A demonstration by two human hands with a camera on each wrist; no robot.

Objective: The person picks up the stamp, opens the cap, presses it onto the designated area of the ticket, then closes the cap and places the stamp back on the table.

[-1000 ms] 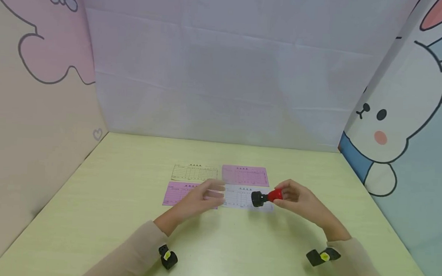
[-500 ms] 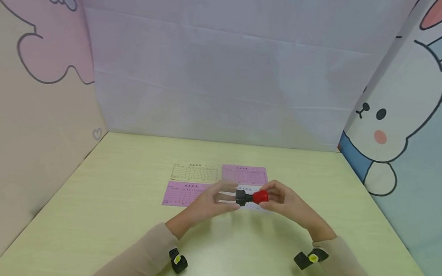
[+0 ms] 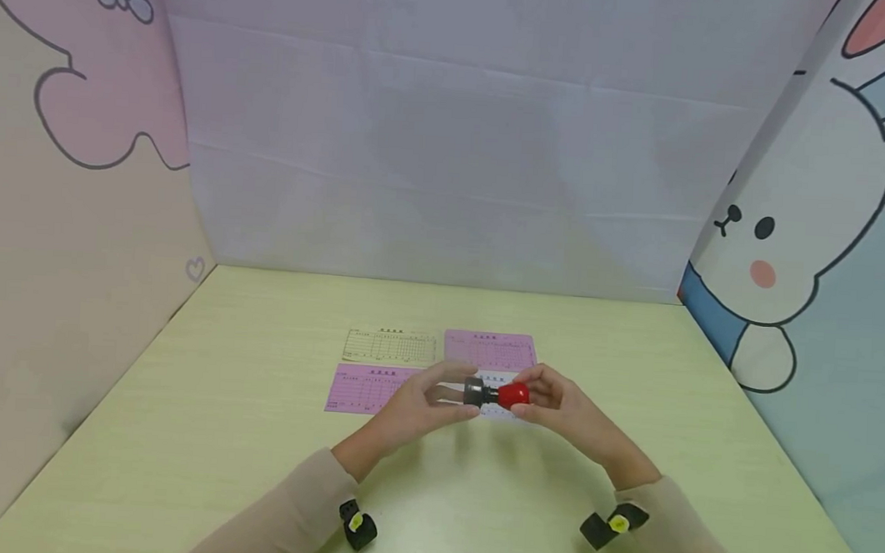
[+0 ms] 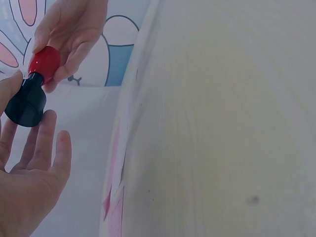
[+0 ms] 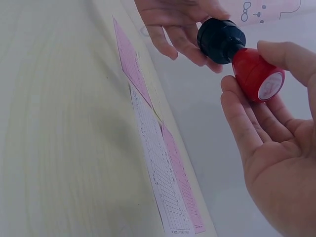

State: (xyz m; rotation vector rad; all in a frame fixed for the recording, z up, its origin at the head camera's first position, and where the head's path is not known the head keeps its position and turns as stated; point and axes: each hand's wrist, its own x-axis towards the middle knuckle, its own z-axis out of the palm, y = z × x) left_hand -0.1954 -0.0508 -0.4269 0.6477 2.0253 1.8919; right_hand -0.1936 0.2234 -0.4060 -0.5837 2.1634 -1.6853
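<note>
1. The right hand [image 3: 572,409] has a narrow grip, its thumb and fingertips pinching the red knob [image 3: 514,395] of a stamp [image 3: 490,395].
2. The left hand [image 3: 409,410] also holds the stamp, with its thumb on one side of the black end [image 3: 473,392] and fingertips on the other.
3. The stamp is up off the tabletop [image 3: 257,367], between the two hands. In the head view it lies sideways, black end towards the left hand; the right wrist view shows a round white label on the end of the knob.
4. Behind and below the stamp is a white slip [image 5: 162,168] printed with a grid, partly hidden by the stamp and the hands in the head view.
5. Just left of it is a pink slip [image 3: 361,389], its right part covered by the left hand. In the row behind are a pale yellow slip [image 3: 389,347] on the left and a second pink slip [image 3: 490,351] on the right.
6. Both arms wear beige sleeves [image 3: 272,510], with a black device [image 3: 358,527] bearing a yellow spot near each wrist.
7. A pale backdrop [image 3: 449,143] stands behind the tabletop. The left panel [image 3: 74,291] shows a pink cartoon figure, the right one a white rabbit [image 3: 792,203].
</note>
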